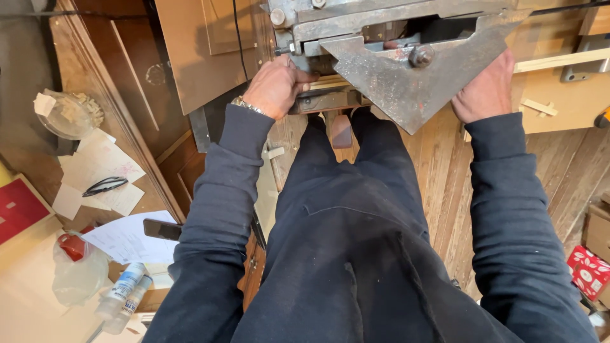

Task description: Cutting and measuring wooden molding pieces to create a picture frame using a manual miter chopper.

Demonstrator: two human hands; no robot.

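Metal machine [406, 57] with its triangular plate [406, 89] blocks the middle between left hand [276, 86] and right hand [488, 89]. Cabinet door [203, 51] walls the left. Floor [445, 171] right of the legs [356, 209] is open.

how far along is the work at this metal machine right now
Done: hard to tell; no finished pieces are clearly visible. In hand: the left hand presses a pale wood strip against the metal machine, right hand steadying the other side. Left: cannot tell.
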